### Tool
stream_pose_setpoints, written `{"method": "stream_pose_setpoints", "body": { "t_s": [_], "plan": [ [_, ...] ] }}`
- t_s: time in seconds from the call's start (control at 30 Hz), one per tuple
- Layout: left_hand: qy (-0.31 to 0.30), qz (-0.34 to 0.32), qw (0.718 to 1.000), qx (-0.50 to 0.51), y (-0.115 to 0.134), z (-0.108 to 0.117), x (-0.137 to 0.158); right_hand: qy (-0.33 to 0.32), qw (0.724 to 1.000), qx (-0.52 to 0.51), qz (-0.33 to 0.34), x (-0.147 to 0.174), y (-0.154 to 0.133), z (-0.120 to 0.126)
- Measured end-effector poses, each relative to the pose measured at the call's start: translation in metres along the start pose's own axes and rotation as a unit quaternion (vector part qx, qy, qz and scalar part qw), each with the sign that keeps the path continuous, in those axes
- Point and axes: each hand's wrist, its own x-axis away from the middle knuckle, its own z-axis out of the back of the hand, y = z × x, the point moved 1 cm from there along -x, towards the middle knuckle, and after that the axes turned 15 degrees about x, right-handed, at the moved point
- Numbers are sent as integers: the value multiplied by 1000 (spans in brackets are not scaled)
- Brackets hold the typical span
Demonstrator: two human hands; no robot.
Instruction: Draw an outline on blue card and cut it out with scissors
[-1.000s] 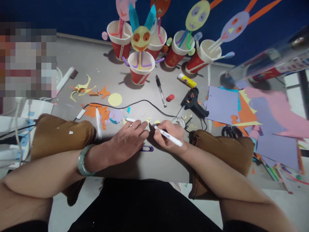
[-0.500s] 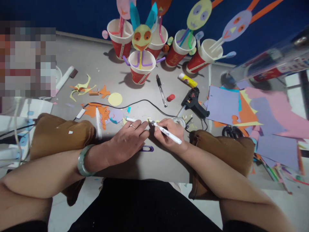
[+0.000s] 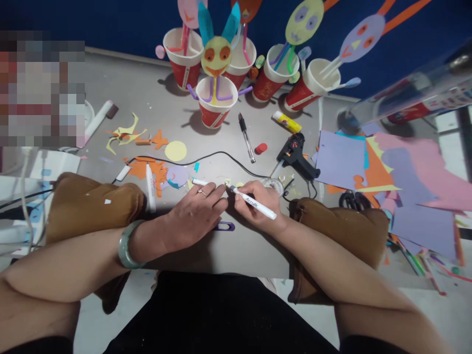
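Observation:
In the head view my right hand (image 3: 258,204) is closed around a white acrylic marker (image 3: 257,204), its grey tip end pointing up and left. A small pale yellow piece (image 3: 227,182) lies right by the marker tip, just past my left fingertips. My left hand (image 3: 197,211), with a ring and a green bangle, has its fingers bent and drawn together over the table; what they pinch, if anything, is hidden. A white marker cap or pen end (image 3: 199,182) shows above the left fingers. Below them lies a purple-handled tool (image 3: 224,226), partly covered.
Paper cups (image 3: 217,105) with straw-and-paper figures stand at the back. A black glue gun (image 3: 298,160), glue stick (image 3: 286,122) and black pen (image 3: 246,137) lie ahead. Paper scraps (image 3: 147,169) are left, coloured sheets (image 3: 341,157) right. Brown cushions (image 3: 96,204) sit beneath the arms.
The marker in my right hand has shifted very slightly left and down. More of the small pale yellow piece shows at its tip. My left hand has stayed put.

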Motion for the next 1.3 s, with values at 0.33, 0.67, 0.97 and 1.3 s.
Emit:
{"method": "stream_pose_setpoints", "body": {
  "t_s": [0.33,0.67,0.97,1.3],
  "plan": [
    [-10,3,1000,-1,1,1,0,0,1000,8,-1,0,0,3],
    [-6,1,1000,6,0,0,0,48,999,16,-15,-1,0,6],
    [-5,0,1000,4,-1,-1,0,39,998,32,-22,-2,-1,4],
    [-4,0,1000,1,0,0,0,50,998,33,-18,-3,-2,5]
  ]
}}
